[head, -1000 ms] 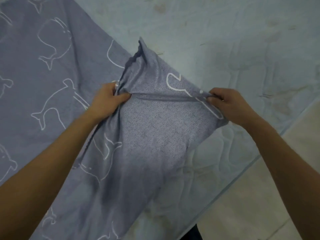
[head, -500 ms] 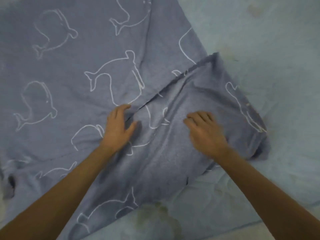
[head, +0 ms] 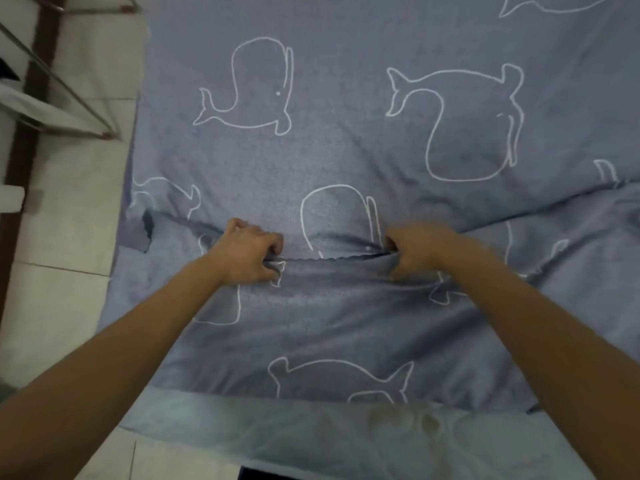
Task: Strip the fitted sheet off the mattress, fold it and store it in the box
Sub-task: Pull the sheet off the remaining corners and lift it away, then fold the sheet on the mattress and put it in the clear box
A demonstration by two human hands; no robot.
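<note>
The blue-grey fitted sheet (head: 346,140) with white whale outlines lies spread over the mattress (head: 284,431), whose pale quilted surface shows bare along the near edge. A folded-over flap of the sheet covers the near part, its wavy edge running left to right between my hands. My left hand (head: 247,254) grips that edge with curled fingers. My right hand (head: 415,249) grips the same edge a short way to the right. No box is in view.
White floor tiles (head: 65,258) lie to the left of the mattress. A metal wire rack (head: 65,84) with pale cloth on it and a dark wooden strip (head: 24,133) stand at the upper left.
My view has swung left over the sheet. Both hands went from holding up a corner, to pressing flat on the cloth, to gripping the folded flap's edge.
</note>
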